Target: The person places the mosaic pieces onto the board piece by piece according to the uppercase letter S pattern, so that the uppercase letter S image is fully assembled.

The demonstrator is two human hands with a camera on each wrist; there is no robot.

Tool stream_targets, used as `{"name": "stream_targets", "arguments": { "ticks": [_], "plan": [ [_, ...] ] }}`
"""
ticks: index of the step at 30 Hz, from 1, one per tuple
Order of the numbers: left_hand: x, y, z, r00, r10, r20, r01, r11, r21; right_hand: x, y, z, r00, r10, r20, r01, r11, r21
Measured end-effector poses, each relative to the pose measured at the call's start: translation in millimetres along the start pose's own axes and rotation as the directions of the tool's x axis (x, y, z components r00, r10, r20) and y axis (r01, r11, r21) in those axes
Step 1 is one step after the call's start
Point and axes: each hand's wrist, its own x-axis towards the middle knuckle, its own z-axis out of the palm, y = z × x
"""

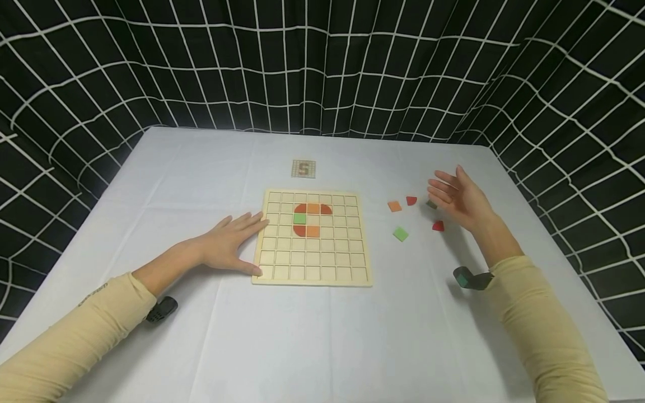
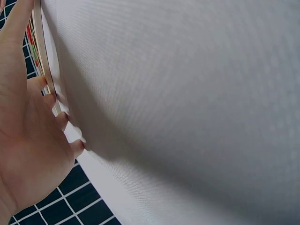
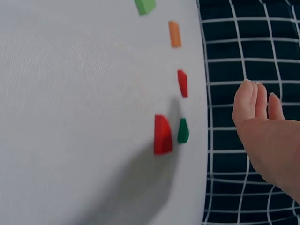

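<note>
My left hand [image 1: 229, 243] lies at the left side of a pale wooden grid board [image 1: 342, 274], its fingers spread and the thumb touching the lower left corner. On the board, red quarter-round pieces [image 1: 299, 230], orange squares [image 1: 313, 231] and a light green square [image 1: 299, 219] form a partial curved figure. Raised over the table on the right, my right hand [image 1: 461, 198] holds nothing, its fingers extended. Below and beside it lie loose pieces: a red quarter-round [image 3: 162, 135], another red one [image 1: 411, 200], a dark green one [image 3: 183, 131], an orange square [image 1: 395, 206] and a light green square [image 1: 400, 233].
A small card [image 1: 304, 168] with a gridded S-shaped pattern lies behind the board. White cloth [image 1: 272, 347] covers the table. Black curtains with a white grid [image 1: 322, 67] stand along the back and sides. A dark device [image 1: 471, 278] sits at the right wrist, another [image 1: 162, 309] at the left.
</note>
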Motion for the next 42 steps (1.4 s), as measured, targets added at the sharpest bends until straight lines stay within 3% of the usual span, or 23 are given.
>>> {"name": "stream_targets", "arguments": {
  "ticks": [10,15,22,26,30,32,38,42],
  "plan": [
    [-0.3,1.0,0.4,1.000,-0.001,0.005,0.001,1.000,-0.007,9.5,-1.2,-20.2,0.997,-0.006,-0.082,0.003,0.999,-0.041],
    [-1.0,2.0,0.3,1.000,-0.002,0.010,0.002,1.000,-0.015,16.6,-1.0,-29.3,0.991,-0.018,-0.132,-0.002,0.989,-0.147],
    [-0.2,0.6,2.0,1.000,-0.002,0.004,0.002,1.000,-0.012,23.6,0.1,-40.2,0.985,-0.055,-0.164,-0.008,0.932,-0.362],
    [0.3,-0.1,2.5,1.000,-0.004,0.002,0.004,1.000,-0.004,26.5,-0.6,-44.9,0.987,-0.062,-0.149,-0.017,0.878,-0.478],
    [0.7,0.0,2.0,1.000,-0.006,0.005,0.006,1.000,-0.001,29.7,-0.2,-45.5,0.989,-0.076,-0.125,-0.016,0.795,-0.606],
    [0.7,0.1,1.7,1.000,-0.005,0.003,0.005,1.000,-0.001,31.1,0.8,-44.6,0.990,-0.088,-0.111,-0.011,0.731,-0.683],
    [-0.1,0.4,1.4,1.000,-0.003,0.004,0.003,1.000,-0.005,34.7,5.3,-45.1,0.987,-0.145,-0.071,0.003,0.454,-0.891],
    [-0.3,0.5,1.5,1.000,-0.008,0.008,0.008,1.000,0.001,36.4,6.7,-47.3,0.983,-0.180,-0.023,0.037,0.326,-0.945]
  ]
}}
